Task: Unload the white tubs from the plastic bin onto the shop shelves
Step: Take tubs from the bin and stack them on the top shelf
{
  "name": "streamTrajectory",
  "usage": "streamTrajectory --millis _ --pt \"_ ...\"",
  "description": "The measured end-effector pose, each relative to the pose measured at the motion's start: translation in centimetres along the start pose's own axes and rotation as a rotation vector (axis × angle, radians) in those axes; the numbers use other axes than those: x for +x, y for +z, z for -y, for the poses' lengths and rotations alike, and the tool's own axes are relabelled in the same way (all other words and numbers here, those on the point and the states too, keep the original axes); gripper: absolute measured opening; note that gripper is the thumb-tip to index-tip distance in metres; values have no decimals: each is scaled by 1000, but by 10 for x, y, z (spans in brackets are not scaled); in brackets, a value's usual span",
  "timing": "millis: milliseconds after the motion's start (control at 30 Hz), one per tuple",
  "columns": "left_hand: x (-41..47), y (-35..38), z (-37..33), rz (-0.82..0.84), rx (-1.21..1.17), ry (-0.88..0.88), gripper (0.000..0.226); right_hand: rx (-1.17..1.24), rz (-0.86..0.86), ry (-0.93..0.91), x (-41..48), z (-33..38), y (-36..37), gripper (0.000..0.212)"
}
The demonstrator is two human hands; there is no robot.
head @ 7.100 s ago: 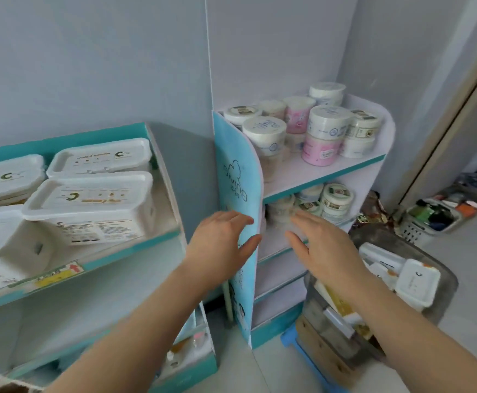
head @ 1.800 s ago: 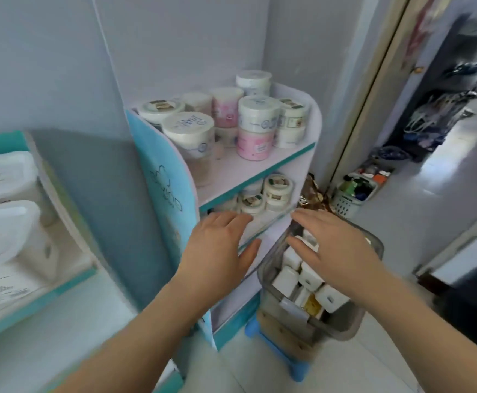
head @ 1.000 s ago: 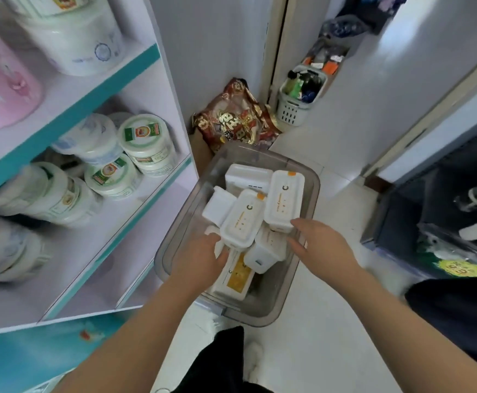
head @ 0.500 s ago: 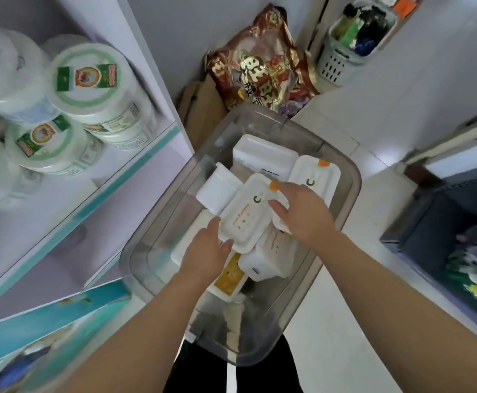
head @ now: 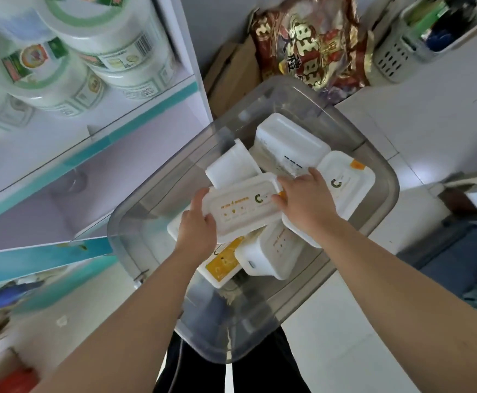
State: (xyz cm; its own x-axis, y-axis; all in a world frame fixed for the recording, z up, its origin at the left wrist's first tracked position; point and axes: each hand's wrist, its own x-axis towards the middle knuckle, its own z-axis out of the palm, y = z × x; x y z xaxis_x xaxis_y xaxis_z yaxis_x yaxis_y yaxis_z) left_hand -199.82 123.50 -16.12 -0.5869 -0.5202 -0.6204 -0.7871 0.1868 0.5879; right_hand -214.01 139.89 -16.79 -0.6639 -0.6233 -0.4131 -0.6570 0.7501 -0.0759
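SHOP FLOOR: We look straight down into the clear plastic bin point(head: 231, 344), where both our hands are on one white tub point(head: 243, 212). It lies lid-up on top of the pile, approx. at the bin's ctr. Our left hand point(head: 200, 226) grips the tub's L end, fingers point(head: 196, 197) curled round the edge. Our right hand point(head: 306, 201) holds the R end, fingers point(head: 315, 175) bent over the lid beside its green "C" logo. We can't tell whether the tub is clear of the ones beneath or resting on them.

More tubs lie jumbled in the bin:
- A bottom-up tub point(head: 288, 143) sits at the far end.
- A tilted tub point(head: 231, 165) leans just L of it.
- A lid-up tub point(head: 345, 191) w/ an orange tab lies under our R hand.
- A tub tipped on its side point(head: 271, 255) sits nearer us.
- A yellow-labelled pack point(head: 221, 265) touches that last tub.

At L stands the shelf unit point(head: 149, 112), white w/ teal edging and just beside the bin. Round tubs w/ green-rimmed lids point(head: 47, 78) are stacked on its upper shelf, blurred. Beyond the bin, a red & gold foil bag point(head: 311, 43) and flat cardboard point(head: 237, 72) lean at the wall. A white slotted basket point(head: 401, 52) of bottles sits on the pale floor point(head: 430, 123) to the R. Our dark trousers point(head: 260, 375) show below the bin's near rim
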Motion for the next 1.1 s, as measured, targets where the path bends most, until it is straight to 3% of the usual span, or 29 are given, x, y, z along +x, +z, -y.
streamTrajectory --millis 167,433,867,1100 --pt "-5 -20 2 55 -20 1 52 -32 77 -8 1 27 9 49" --pt "-28 -43 13 -34 -111 -95 46 147 98 15 -3 47 3 57" --pt "-179 -149 4 -276 -205 72 34 383 -240 -198 -110 110 -143 55" --pt "-280 -248 17 -376 -248 205 61 585 -467 -403 -165 190 -232 67"
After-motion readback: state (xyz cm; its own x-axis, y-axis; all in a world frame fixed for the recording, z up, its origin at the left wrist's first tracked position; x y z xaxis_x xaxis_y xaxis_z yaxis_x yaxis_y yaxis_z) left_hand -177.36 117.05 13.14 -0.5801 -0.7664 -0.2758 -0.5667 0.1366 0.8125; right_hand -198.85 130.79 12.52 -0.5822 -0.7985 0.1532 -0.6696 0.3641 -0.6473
